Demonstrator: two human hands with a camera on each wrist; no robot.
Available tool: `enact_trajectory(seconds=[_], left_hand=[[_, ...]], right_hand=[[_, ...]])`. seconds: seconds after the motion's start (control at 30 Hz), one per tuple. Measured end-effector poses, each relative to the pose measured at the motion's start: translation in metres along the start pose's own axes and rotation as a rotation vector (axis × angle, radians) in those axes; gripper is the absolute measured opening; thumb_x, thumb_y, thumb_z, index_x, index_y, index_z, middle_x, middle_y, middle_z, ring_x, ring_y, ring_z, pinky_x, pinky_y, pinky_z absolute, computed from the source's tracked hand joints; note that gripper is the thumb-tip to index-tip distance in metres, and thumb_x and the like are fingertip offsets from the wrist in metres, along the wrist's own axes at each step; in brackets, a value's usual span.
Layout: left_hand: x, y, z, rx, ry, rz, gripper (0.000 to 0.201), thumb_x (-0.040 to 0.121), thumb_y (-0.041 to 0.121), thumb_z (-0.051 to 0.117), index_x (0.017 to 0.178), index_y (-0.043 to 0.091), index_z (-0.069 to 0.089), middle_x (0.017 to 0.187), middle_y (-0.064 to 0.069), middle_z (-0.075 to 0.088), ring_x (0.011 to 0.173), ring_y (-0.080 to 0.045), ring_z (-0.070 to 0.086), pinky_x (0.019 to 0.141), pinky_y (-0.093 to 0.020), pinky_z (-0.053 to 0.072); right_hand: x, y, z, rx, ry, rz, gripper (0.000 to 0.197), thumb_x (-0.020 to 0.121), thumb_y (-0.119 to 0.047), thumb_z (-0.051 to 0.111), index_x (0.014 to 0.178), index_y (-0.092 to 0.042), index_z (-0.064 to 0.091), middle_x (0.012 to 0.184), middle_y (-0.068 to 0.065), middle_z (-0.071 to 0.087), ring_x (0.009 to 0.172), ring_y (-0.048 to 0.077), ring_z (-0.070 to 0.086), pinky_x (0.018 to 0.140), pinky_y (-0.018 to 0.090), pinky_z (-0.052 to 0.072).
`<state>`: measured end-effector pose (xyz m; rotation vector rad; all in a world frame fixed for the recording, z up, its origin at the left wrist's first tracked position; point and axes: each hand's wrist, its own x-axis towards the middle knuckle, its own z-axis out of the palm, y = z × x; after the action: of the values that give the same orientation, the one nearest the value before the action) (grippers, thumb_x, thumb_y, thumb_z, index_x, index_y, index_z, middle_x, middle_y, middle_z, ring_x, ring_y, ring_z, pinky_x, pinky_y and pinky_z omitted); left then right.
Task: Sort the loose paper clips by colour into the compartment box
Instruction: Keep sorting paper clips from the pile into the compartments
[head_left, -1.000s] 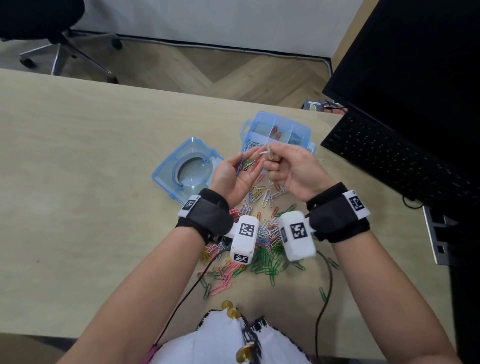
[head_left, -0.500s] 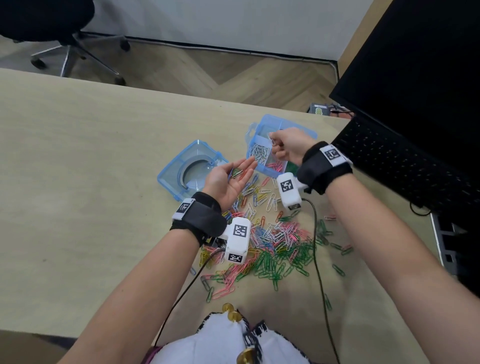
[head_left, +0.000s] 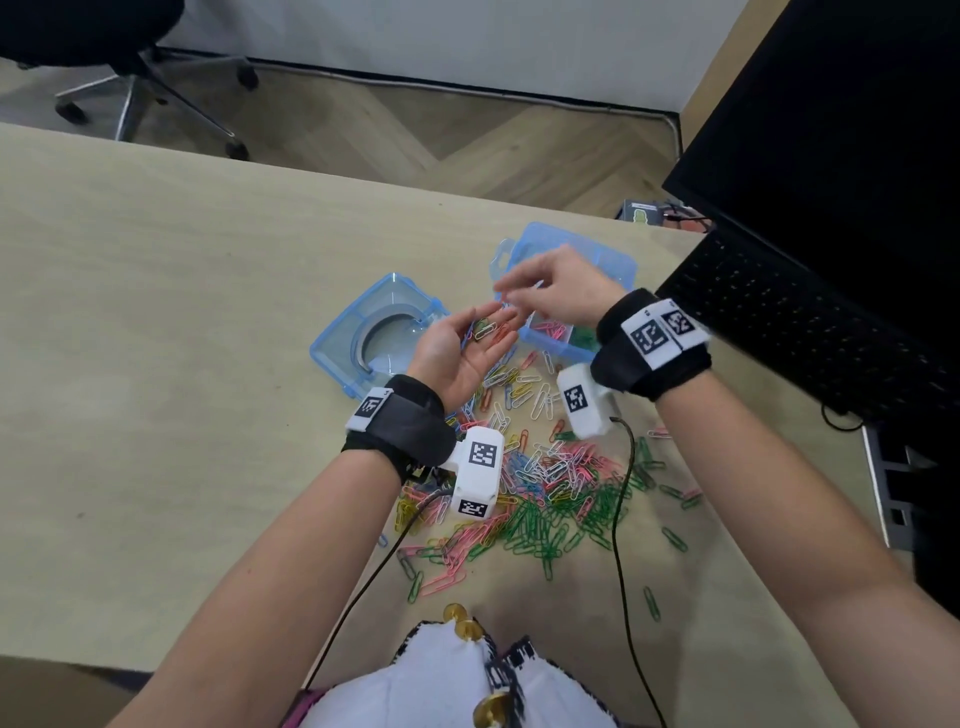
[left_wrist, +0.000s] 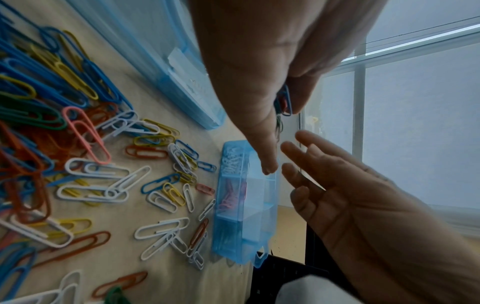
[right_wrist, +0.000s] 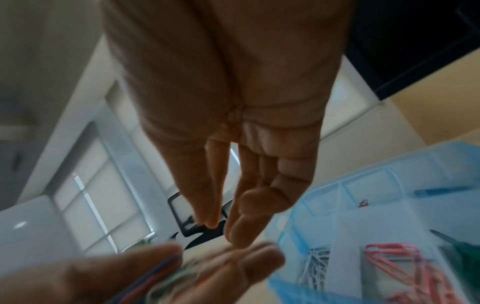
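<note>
Paper clips (head_left: 485, 330) sit in my cupped, flat-open left hand (head_left: 457, 358); right hand (head_left: 563, 296), loose-fingered and empty, is back from the compartment box (head_left: 621, 267) by the desk's (head_left: 156, 312) far edge. One sorted, next pick!

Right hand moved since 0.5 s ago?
Yes. The right hand has shifted left across the compartment box, fingertips now past its left edge, towards the left hand.

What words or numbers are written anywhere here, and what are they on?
No words or numbers can be read.
Black computer keyboard: key marks too small to read.
White tags on black wrist straps and white wrist cameras: square black-and-white code patterns, no letters.
Small green-labelled item past the table edge: too blurred.
</note>
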<state>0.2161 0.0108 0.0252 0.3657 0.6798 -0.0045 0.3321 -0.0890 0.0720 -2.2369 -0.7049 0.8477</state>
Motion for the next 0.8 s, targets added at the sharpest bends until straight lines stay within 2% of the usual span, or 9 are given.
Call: enact_trajectory(seconds=[0.1, 0.17, 0.23, 0.3, 0.4, 0.53, 0.63, 0.7, 0.8], left_hand=[[-0.002, -0.002, 0.003, -0.017, -0.021, -0.005, 0.031, 0.103, 0.012, 0.03, 0.102, -0.009, 0.053, 0.086, -0.023, 0.07, 0.077, -0.028, 0.071, 0.078, -0.035, 0.057], [-0.003, -0.003, 0.004, -0.025, -0.016, -0.01, 0.033, 0.104, 0.012, 0.029, 0.097, -0.01, 0.053, 0.078, -0.023, 0.07, 0.07, -0.027, 0.072, 0.072, -0.034, 0.058], [-0.002, -0.004, 0.002, -0.025, -0.011, -0.009, 0.035, 0.104, 0.013, 0.029, 0.096, -0.011, 0.054, 0.081, -0.024, 0.07, 0.071, -0.028, 0.072, 0.072, -0.034, 0.058], [-0.002, -0.003, 0.0, -0.004, -0.017, -0.012, 0.037, 0.104, 0.013, 0.028, 0.098, -0.011, 0.055, 0.086, -0.024, 0.07, 0.076, -0.028, 0.072, 0.077, -0.035, 0.058], [-0.002, -0.001, 0.0, -0.012, -0.039, -0.012, 0.039, 0.103, 0.014, 0.027, 0.103, -0.012, 0.056, 0.094, -0.023, 0.069, 0.086, -0.024, 0.071, 0.084, -0.036, 0.055], [-0.001, 0.002, 0.0, -0.039, -0.028, -0.001, 0.036, 0.103, 0.013, 0.029, 0.107, -0.009, 0.057, 0.094, -0.021, 0.07, 0.08, -0.024, 0.072, 0.082, -0.033, 0.055], [0.001, 0.004, -0.005, -0.032, 0.014, 0.02, 0.031, 0.101, 0.01, 0.033, 0.103, -0.008, 0.058, 0.092, -0.021, 0.07, 0.08, -0.026, 0.071, 0.084, -0.035, 0.054], [0.001, 0.005, -0.008, -0.037, 0.035, 0.019, 0.029, 0.101, 0.009, 0.033, 0.098, -0.006, 0.058, 0.093, -0.021, 0.071, 0.083, -0.028, 0.071, 0.084, -0.034, 0.055], [0.002, 0.007, -0.012, -0.047, 0.064, 0.025, 0.03, 0.102, 0.01, 0.031, 0.099, -0.004, 0.057, 0.09, -0.019, 0.072, 0.081, -0.026, 0.072, 0.081, -0.032, 0.055]], right_hand=[[-0.013, 0.002, 0.018, -0.156, -0.007, -0.106, 0.023, 0.082, -0.014, 0.072, 0.104, -0.018, 0.074, 0.094, -0.003, 0.066, 0.08, 0.005, 0.06, 0.078, 0.015, 0.046], [-0.016, 0.004, 0.027, -0.185, 0.072, -0.144, 0.022, 0.079, -0.013, 0.075, 0.101, -0.016, 0.075, 0.093, 0.0, 0.061, 0.079, 0.008, 0.058, 0.076, 0.017, 0.046], [-0.017, 0.005, 0.03, -0.153, 0.116, -0.145, 0.016, 0.076, -0.011, 0.077, 0.092, -0.012, 0.077, 0.083, -0.002, 0.061, 0.068, 0.004, 0.056, 0.067, 0.01, 0.045], [-0.019, 0.005, 0.03, -0.114, 0.143, -0.133, 0.01, 0.076, -0.008, 0.076, 0.086, -0.01, 0.075, 0.079, -0.003, 0.067, 0.067, 0.002, 0.06, 0.063, 0.005, 0.044], [-0.021, 0.005, 0.029, -0.05, 0.167, -0.156, 0.013, 0.076, -0.007, 0.074, 0.089, -0.01, 0.074, 0.083, 0.004, 0.072, 0.075, 0.012, 0.066, 0.072, 0.016, 0.051], [-0.02, 0.008, 0.027, 0.123, 0.171, -0.181, 0.021, 0.075, -0.002, 0.076, 0.094, -0.007, 0.07, 0.078, 0.004, 0.07, 0.068, 0.006, 0.063, 0.072, 0.016, 0.052], [-0.012, 0.012, 0.022, 0.296, 0.192, -0.128, 0.019, 0.076, 0.002, 0.075, 0.093, -0.005, 0.069, 0.076, 0.004, 0.068, 0.066, 0.005, 0.064, 0.07, 0.018, 0.052], [-0.004, 0.016, 0.017, 0.313, 0.282, -0.078, 0.015, 0.078, 0.0, 0.074, 0.09, -0.007, 0.07, 0.078, 0.003, 0.068, 0.07, 0.009, 0.064, 0.074, 0.021, 0.053], [0.007, 0.021, 0.008, 0.257, 0.493, -0.01, 0.011, 0.08, -0.004, 0.072, 0.087, -0.012, 0.071, 0.076, -0.005, 0.067, 0.068, 0.005, 0.06, 0.077, 0.019, 0.052]])
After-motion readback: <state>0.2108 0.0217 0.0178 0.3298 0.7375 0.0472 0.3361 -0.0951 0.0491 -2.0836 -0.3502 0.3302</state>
